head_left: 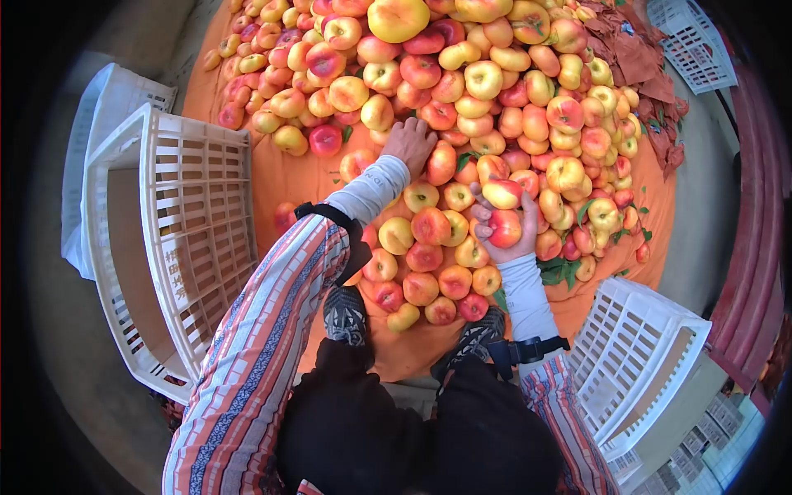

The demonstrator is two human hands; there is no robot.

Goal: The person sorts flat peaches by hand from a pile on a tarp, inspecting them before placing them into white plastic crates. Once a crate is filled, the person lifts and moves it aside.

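A large heap of red and yellow flat peaches [483, 80] lies on an orange cloth. My left hand [410, 147] reaches into the heap, back of the hand up, its fingers curled down among the fruit. Whatever is under those fingers is hidden; a red-orange flat peach [441, 163] lies right beside them. In my right hand [528, 227], turned palm up, are two flat peaches: a yellow-red one [502, 194] near the fingertips and a redder one [505, 228] in the palm. Several more flat peaches [425, 256] lie between my forearms, in front of my shoes.
White slatted plastic crates [202, 214] stand tilted at my left. Another white crate [631, 359] is at my right, and one more [693, 45] at the far right. The orange cloth [280, 177] shows around the heap, with green leaves [561, 272] near my right wrist.
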